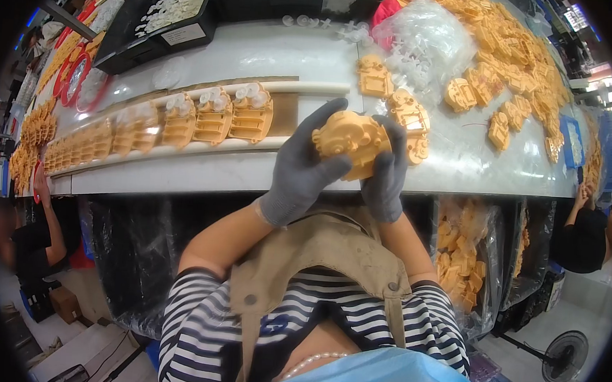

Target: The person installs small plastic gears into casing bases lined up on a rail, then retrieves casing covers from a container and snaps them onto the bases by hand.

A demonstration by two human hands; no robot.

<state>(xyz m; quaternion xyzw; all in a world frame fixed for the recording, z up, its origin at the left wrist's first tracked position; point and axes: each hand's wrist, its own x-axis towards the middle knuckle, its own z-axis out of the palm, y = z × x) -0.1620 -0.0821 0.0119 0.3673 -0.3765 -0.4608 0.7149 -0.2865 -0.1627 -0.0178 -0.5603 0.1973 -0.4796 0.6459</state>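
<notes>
Both of my hands wear grey gloves and meet in front of my chest, above the table's near edge. My left hand grips a yellow-orange molded plastic part from its left side, thumb across the front. On the opposite side, the fingers of my right hand close round the same part. Round bosses and holes show on its face; its back is hidden. Just beyond my right hand lie two similar plastic parts, one a housing, the other farther back.
A row of like parts with clear gears stands between white rails at left. Black bins of small white pieces sit behind. A plastic bag and a large heap of parts lie right. Other people work at both sides.
</notes>
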